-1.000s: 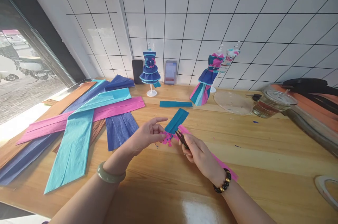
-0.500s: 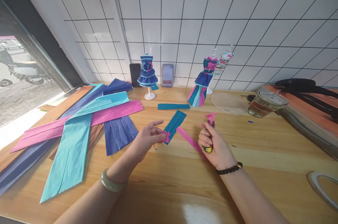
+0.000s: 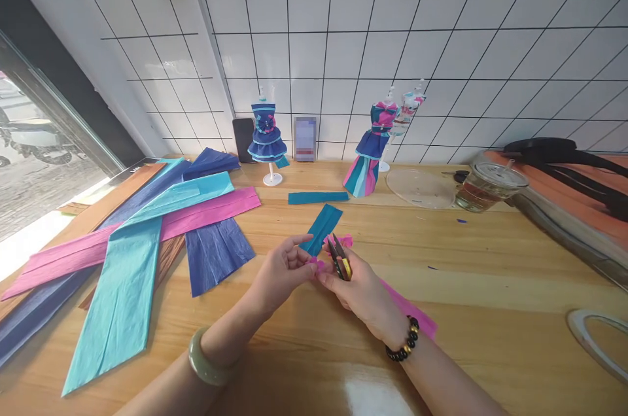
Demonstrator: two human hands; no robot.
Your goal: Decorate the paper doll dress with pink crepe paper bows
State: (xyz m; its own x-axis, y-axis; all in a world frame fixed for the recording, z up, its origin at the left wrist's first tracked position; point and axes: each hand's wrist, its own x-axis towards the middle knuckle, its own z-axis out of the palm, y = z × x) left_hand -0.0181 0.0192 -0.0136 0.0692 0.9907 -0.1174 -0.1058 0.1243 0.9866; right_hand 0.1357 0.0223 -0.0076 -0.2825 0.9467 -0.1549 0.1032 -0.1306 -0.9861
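Both forearms come in from below and angle toward each other, so the left hand (image 3: 282, 272) and the right hand (image 3: 360, 288) meet fingertip to fingertip. The left hand's thumb and fingertips are pinched together (one finger held straighter above the pinch). The right hand is curled closed, knuckles up, thumb toward the left hand.

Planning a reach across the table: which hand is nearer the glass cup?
Right. The right hand, holding scissors, is left of the cup and nearer the camera; the left hand, pinching pink paper, is farther left.
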